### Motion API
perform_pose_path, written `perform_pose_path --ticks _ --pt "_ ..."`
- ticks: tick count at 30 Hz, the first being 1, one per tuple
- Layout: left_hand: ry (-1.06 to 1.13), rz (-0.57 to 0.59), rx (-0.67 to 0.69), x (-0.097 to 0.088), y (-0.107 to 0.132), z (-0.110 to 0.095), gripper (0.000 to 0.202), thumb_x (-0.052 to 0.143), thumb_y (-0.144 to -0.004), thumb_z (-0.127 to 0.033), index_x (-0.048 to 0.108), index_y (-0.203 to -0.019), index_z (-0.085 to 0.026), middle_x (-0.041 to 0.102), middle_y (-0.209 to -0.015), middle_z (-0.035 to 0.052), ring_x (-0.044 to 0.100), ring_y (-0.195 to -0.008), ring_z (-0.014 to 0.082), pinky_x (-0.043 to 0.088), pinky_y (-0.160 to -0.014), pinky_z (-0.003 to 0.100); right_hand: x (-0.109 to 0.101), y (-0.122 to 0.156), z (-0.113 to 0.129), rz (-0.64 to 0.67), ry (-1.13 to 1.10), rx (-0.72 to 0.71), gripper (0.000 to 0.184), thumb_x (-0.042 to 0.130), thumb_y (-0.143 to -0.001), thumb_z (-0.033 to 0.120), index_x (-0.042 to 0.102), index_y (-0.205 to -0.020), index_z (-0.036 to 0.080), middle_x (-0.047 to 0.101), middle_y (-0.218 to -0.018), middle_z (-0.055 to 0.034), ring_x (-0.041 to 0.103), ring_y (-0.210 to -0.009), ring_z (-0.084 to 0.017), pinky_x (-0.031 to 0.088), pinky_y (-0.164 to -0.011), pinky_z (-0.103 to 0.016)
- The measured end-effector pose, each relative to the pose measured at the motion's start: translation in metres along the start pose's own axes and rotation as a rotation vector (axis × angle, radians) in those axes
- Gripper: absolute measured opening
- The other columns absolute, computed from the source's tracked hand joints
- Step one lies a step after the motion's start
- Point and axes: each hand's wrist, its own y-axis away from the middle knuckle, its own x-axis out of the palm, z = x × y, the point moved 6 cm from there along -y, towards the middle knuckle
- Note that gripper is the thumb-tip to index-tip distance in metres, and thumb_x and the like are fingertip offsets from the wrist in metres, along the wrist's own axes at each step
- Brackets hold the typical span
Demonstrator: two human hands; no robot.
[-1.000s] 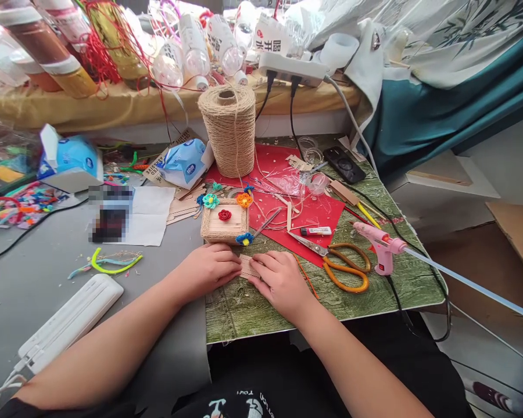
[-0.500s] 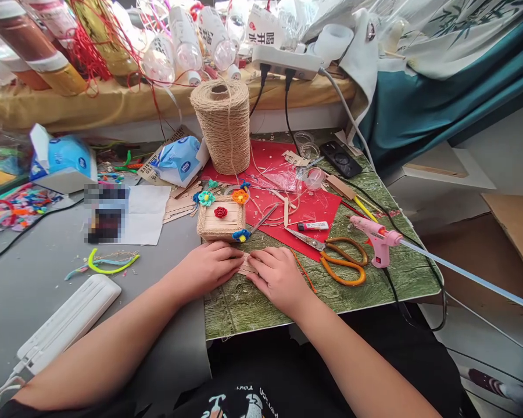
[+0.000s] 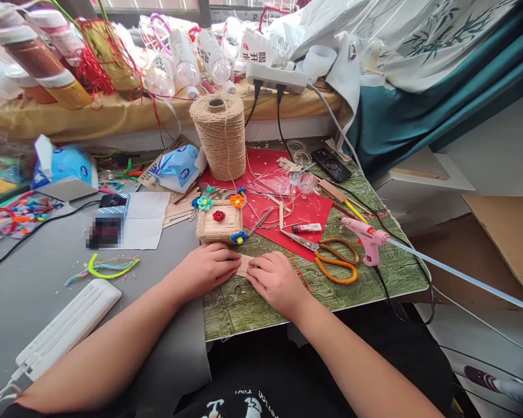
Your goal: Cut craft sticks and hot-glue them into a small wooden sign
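A few flat wooden craft sticks [image 3: 244, 265] lie side by side between my hands, low over the green wood-print board. My left hand [image 3: 207, 270] grips their left end with bent fingers, and my right hand [image 3: 276, 284] has fingers and thumb closed on the right end. Both ends are hidden under the fingers. Just beyond my left hand sits a small twine-edged stick box [image 3: 209, 232] with a red rose [image 3: 218, 216] on top and crocheted flowers at its corners. Orange-handled scissors [image 3: 337, 261] and an orange strip [image 3: 300, 271] lie to the right of my right hand.
A twine spool [image 3: 220, 139] stands behind the box, partly on red paper [image 3: 305, 247]. A pink glue gun [image 3: 368, 239] with a long glue stick rests at the board's right side. A white power strip [image 3: 70, 325] lies left, near my forearm. Loose craft sticks [image 3: 181, 210] lie beside a tissue pack [image 3: 176, 165].
The view has shifted slightly, so the things on the right appear further left. My hands keep their hold, with a little more of the craft sticks showing between them.
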Motion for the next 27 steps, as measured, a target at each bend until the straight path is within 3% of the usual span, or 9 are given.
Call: perform_pose_path --ticks 9,13,18,27 --pt "0.089 -0.089 0.01 -0.012 0.004 0.002 0.019 0.064 -0.1 -0.022 0.071 -0.117 -0.021 0.078 -0.115 0.0081 0.071 -0.101 0.0204 0.061 -0.09 0.036 -0.001 -0.001 0.001 0.015 -0.038 0.015 0.016 0.058 -0.106 0.024 0.074 -0.107 0.021 0.078 -0.11 -0.0071 0.064 -0.104 -0.023 0.048 -0.095 -0.044" --pt "0.094 -0.027 0.084 -0.009 -0.001 -0.006 0.017 0.061 -0.102 -0.024 0.073 -0.115 -0.023 0.078 -0.115 0.0072 0.072 -0.107 0.0206 0.06 -0.095 0.036 -0.001 -0.001 0.0 0.012 -0.056 0.017 0.015 0.059 -0.105 0.023 0.073 -0.108 0.021 0.077 -0.112 -0.0076 0.063 -0.112 -0.024 0.047 -0.099 -0.044" --pt "0.125 0.025 0.043 0.0 -0.004 -0.005 0.016 0.061 -0.103 -0.026 0.076 -0.109 -0.023 0.078 -0.111 0.0067 0.073 -0.102 0.0196 0.06 -0.092 0.034 -0.002 -0.003 0.001 0.041 -0.085 0.044 0.012 0.059 -0.104 0.023 0.071 -0.105 0.02 0.075 -0.111 -0.0091 0.065 -0.104 -0.023 0.049 -0.096 -0.043" --pt "0.157 0.001 0.033 -0.004 -0.006 -0.007 0.017 0.061 -0.102 -0.024 0.077 -0.109 -0.023 0.079 -0.107 0.0062 0.074 -0.101 0.0192 0.061 -0.092 0.032 -0.008 -0.001 0.0 -0.025 0.015 0.108 0.018 0.055 -0.103 0.018 0.072 -0.106 0.021 0.076 -0.105 -0.009 0.064 -0.101 -0.025 0.049 -0.093 -0.045"
